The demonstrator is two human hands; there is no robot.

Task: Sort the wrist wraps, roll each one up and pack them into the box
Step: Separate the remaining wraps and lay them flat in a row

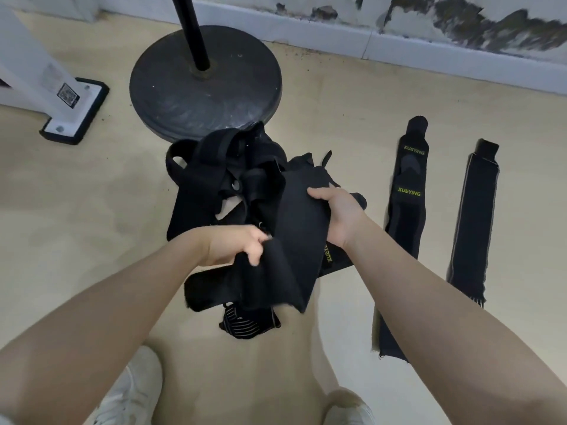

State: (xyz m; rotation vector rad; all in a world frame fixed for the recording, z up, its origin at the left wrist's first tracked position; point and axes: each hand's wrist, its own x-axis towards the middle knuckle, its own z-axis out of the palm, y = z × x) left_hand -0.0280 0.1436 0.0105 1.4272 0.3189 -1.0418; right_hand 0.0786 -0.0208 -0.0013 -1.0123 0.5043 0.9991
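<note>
Two hands grip one black wrap (299,228) at the centre of the frame: the left hand (237,245) pinches its lower fold, and the right hand (339,214) clamps its upper right edge. Behind and under it lies a tangled pile (224,185) of black wraps on the floor (92,194), touching a round stand base (205,84) above. Right of centre, well apart from the pile, a XUEYING wrap (406,191) and a plain wrap (472,222) lie flat side by side.

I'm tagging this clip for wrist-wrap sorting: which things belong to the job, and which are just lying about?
Job: held wrap; tangled pile; XUEYING wrap; plain wrap, both laid flat; both hands.

Lying about: round stand base; white post foot.
</note>
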